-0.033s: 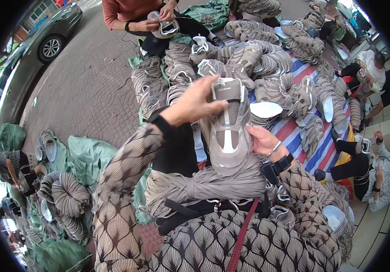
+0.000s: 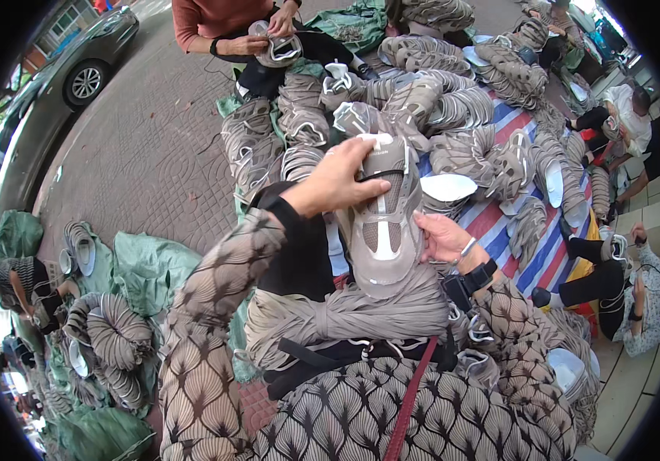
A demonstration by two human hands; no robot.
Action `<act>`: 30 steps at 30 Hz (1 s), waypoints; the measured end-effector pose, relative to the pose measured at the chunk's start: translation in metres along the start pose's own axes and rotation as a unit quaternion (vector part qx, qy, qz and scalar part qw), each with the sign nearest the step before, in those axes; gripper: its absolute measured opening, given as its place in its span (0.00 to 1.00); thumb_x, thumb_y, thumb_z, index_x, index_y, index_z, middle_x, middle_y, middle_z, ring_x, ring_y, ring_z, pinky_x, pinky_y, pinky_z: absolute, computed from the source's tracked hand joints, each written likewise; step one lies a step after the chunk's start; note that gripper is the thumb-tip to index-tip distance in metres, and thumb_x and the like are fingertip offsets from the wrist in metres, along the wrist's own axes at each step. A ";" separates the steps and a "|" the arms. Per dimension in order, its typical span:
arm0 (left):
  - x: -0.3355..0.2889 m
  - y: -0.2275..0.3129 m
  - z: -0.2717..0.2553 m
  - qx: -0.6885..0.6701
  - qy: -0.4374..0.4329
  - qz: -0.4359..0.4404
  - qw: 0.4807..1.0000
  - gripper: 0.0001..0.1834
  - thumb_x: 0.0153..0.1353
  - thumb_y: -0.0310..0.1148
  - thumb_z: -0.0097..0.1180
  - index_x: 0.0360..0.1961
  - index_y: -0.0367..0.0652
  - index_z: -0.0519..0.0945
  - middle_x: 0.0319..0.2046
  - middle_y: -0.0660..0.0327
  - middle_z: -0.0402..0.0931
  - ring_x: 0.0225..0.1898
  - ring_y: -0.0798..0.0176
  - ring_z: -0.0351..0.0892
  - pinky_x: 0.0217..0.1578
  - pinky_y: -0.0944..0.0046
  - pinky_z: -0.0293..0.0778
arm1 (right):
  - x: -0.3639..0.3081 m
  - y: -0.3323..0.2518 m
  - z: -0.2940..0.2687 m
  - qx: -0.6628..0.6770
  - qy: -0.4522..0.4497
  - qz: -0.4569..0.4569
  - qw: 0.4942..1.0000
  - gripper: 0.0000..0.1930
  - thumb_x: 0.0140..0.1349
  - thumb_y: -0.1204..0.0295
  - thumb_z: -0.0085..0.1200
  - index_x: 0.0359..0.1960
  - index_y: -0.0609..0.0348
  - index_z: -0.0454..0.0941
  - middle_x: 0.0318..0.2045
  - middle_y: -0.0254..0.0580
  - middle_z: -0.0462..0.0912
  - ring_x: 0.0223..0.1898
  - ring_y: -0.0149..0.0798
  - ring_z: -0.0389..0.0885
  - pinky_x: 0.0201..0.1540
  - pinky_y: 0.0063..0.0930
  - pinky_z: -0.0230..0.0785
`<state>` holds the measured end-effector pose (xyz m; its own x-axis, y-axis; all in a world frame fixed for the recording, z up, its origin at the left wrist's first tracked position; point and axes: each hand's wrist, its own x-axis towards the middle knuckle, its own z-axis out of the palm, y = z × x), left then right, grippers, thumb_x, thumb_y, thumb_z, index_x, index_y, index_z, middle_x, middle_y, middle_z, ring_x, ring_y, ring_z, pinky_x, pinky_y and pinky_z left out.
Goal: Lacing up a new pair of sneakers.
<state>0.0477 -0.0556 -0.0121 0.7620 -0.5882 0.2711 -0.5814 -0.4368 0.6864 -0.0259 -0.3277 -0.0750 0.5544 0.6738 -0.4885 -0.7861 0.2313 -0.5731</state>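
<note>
A grey-beige shoe upper (image 2: 385,265) with a mesh tongue and white stripe lies toe toward me over my lap. My left hand (image 2: 334,183) is closed on its tongue end, thumb on the dark loop across the tongue and fingers at the top edge. With thumb and bent fingers, my right hand (image 2: 446,237) grips the upper's right side near the toe. Under the toe, a thick bundle of flat grey laces (image 2: 345,313) rests across my lap, tied round its middle. The underside of the upper is hidden.
Beyond my hands, stacked shoe uppers (image 2: 464,107) cover a striped sheet (image 2: 491,223). Opposite, a person in a red-brown top (image 2: 215,23) handles another upper. Green sacks (image 2: 149,261) and coiled stacks of uppers (image 2: 119,330) lie left. A car (image 2: 76,77) stands far left; other people sit right.
My left hand has shifted slightly down and toward me at the tongue end. The tongue's top now tips back and shows less of its face. My right hand stays nearly in place.
</note>
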 end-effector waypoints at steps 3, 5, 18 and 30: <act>-0.001 0.001 0.009 0.055 0.031 0.000 0.998 0.36 0.52 0.48 0.64 0.55 0.37 0.68 0.52 0.43 0.69 0.55 0.42 0.69 0.55 0.53 0.66 | -0.016 -0.019 0.016 -0.398 0.244 -0.068 0.882 0.14 0.61 0.61 0.57 0.36 0.59 0.76 0.25 0.41 0.82 0.28 0.41 0.82 0.33 0.32 0.75; -0.007 0.018 0.004 0.013 0.057 -0.054 0.997 0.30 0.53 0.46 0.64 0.51 0.39 0.71 0.52 0.46 0.69 0.54 0.43 0.69 0.54 0.53 0.67 | -0.021 -0.030 0.048 -0.573 0.386 -0.263 0.673 0.10 0.54 0.68 0.59 0.35 0.57 0.76 0.28 0.42 0.79 0.31 0.44 0.78 0.37 0.34 0.69; -0.087 0.027 -0.177 -0.389 0.263 -0.178 0.865 0.11 0.67 0.35 0.47 0.44 0.39 0.74 0.44 0.55 0.78 0.40 0.61 0.79 0.44 0.62 0.74 | 0.024 0.003 0.098 -0.615 0.113 -0.462 0.630 0.09 0.53 0.74 0.58 0.38 0.55 0.78 0.37 0.37 0.77 0.42 0.42 0.75 0.45 0.31 0.64; -0.286 0.103 -0.429 -0.154 0.445 -0.175 0.865 0.12 0.71 0.35 0.44 0.45 0.40 0.75 0.40 0.62 0.77 0.42 0.70 0.76 0.44 0.73 0.73 | 0.039 0.004 0.118 -0.692 0.056 -0.470 0.546 0.08 0.55 0.71 0.57 0.37 0.51 0.79 0.37 0.30 0.77 0.46 0.35 0.74 0.46 0.30 0.61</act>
<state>-0.1075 0.3592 0.2706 0.8737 0.3591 0.3282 -0.2712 -0.2007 0.9414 -0.0394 -0.2182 -0.0189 0.6098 0.6483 0.4560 0.7748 -0.3662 -0.5154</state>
